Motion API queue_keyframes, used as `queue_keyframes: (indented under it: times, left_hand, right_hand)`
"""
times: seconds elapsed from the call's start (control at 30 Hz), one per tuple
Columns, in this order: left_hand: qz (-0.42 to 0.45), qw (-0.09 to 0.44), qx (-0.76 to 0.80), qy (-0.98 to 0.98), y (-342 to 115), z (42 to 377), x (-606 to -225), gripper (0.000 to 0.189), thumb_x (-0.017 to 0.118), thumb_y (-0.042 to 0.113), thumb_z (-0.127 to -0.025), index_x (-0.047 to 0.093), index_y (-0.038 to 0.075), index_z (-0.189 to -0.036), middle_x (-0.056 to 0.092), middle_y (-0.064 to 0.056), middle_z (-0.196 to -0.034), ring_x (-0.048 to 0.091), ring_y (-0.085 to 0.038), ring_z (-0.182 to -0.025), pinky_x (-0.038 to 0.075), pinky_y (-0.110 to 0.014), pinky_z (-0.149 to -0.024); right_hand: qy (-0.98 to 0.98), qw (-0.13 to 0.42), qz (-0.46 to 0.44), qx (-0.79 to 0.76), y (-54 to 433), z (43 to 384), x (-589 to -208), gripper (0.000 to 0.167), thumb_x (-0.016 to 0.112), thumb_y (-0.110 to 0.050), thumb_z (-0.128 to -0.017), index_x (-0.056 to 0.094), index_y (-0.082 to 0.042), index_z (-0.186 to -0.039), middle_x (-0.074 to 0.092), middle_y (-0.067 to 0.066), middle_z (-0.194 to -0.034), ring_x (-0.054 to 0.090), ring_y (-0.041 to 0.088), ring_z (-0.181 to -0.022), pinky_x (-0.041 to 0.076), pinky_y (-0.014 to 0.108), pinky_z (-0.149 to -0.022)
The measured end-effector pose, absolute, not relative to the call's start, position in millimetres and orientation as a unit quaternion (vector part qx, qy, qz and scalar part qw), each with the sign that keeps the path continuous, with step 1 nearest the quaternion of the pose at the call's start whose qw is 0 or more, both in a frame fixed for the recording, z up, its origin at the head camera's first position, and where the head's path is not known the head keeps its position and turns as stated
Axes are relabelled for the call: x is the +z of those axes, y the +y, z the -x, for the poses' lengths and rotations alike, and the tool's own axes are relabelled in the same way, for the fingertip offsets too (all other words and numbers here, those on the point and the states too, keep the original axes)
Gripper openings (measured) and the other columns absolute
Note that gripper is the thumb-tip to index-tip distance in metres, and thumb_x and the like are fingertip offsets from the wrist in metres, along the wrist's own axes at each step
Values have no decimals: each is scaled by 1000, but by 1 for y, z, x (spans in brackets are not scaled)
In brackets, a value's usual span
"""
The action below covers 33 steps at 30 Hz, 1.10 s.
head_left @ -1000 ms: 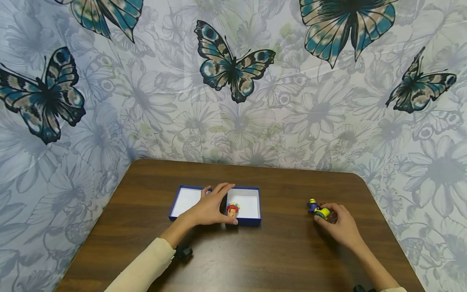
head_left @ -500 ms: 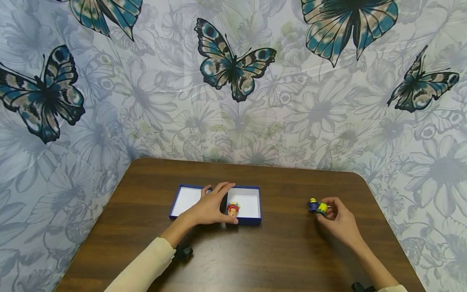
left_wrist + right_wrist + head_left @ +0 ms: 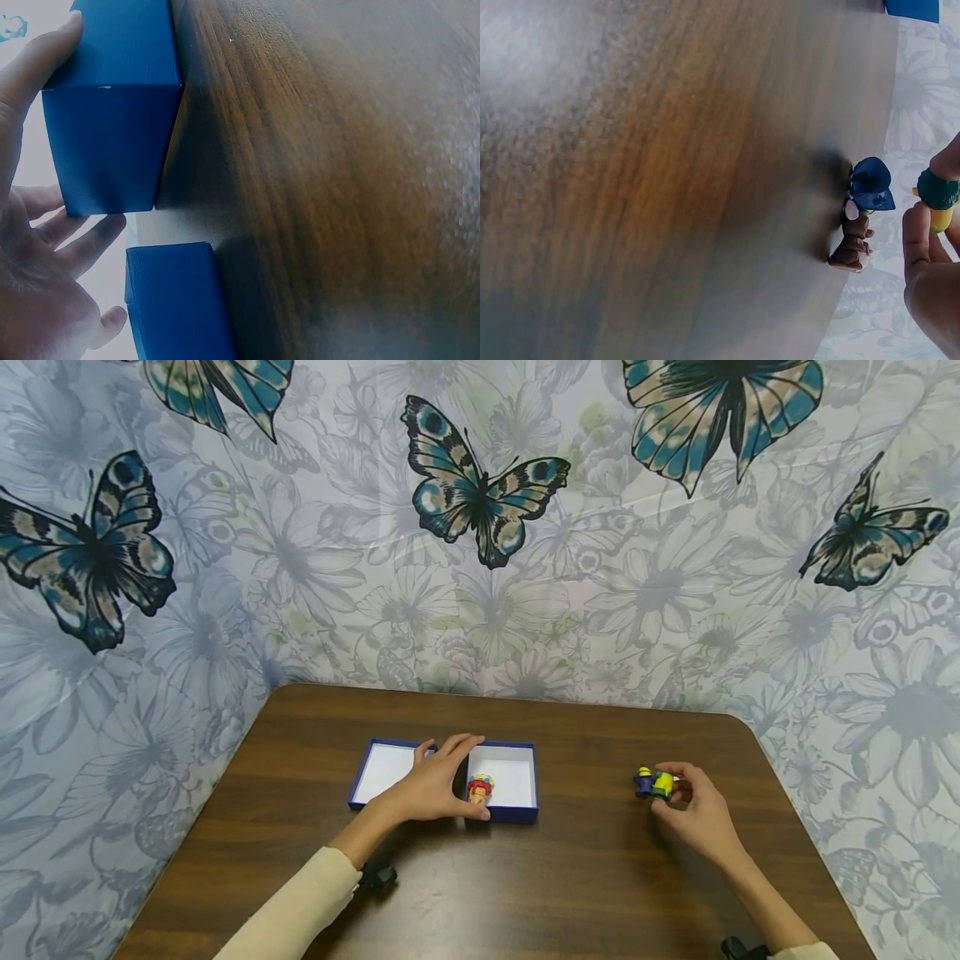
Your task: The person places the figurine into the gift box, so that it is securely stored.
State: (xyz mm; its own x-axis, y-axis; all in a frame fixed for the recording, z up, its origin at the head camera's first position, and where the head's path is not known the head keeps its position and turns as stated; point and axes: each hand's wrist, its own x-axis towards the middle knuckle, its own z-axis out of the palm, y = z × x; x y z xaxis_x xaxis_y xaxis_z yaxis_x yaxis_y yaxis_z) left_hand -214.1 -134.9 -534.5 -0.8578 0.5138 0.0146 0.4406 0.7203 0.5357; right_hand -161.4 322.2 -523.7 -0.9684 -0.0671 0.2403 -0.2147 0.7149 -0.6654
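My left hand point(image 3: 433, 789) grips an open blue box with a white inside point(image 3: 517, 777), thumb at its near wall and fingers reaching the far rim. A small figurine with a red and yellow head point(image 3: 480, 789) lies inside that box, against its left side. In the left wrist view the thumb presses the box's blue wall point(image 3: 112, 150). My right hand point(image 3: 697, 810) pinches a small yellow and green figurine point(image 3: 662, 785) between thumb and fingers. Just left of it is a dark blue figurine with a yellow top point(image 3: 643, 781). The right wrist view shows blue and brown toy parts point(image 3: 853, 244) on the tabletop.
A second blue-edged white tray point(image 3: 384, 768) sits left of the gripped box, partly behind my left hand. Both stand on the brown wooden table point(image 3: 525, 885). A butterfly-print cloth point(image 3: 480, 627) hangs behind the table's far edge.
My right hand has shifted slightly up and away, and the yellow and green figurine has turned from tilted to more upright in its fingers. The left hand and box stay put.
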Motion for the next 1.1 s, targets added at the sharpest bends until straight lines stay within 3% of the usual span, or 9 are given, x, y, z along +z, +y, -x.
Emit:
queue_keyframes:
  times: [0.2, 0.6, 1.1]
  left_hand:
    - [-257, 70, 273, 924, -135, 214, -533, 124, 86, 75, -76, 25, 25, -172, 35, -5, -173, 52, -25, -152, 11, -72, -126]
    - [-257, 70, 275, 924, -134, 213, -531, 123, 87, 72, -76, 25, 26, -172, 35, -6, -173, 52, -26, -152, 12, -73, -126]
    - [-261, 63, 276, 923, -135, 213, -531, 123, 85, 75, -76, 28, 22, -171, 37, -8, -172, 54, -27, -150, 14, -75, -125]
  right_hand:
    - [-912, 101, -79, 389, 320, 164, -522, 51, 85, -1, -84, 61, 1, -128, 55, 19, -124, 56, 3, -100, 47, 1, -84]
    - [-901, 61, -82, 422, 322, 160, -520, 48, 78, -16, -100, 56, -2, -140, 58, 19, -137, 61, 1, -113, 49, 2, -91]
    - [-896, 71, -82, 431, 320, 159, -519, 48, 78, -11, -99, 56, 1, -140, 62, 22, -138, 62, -6, -110, 51, 4, -89]
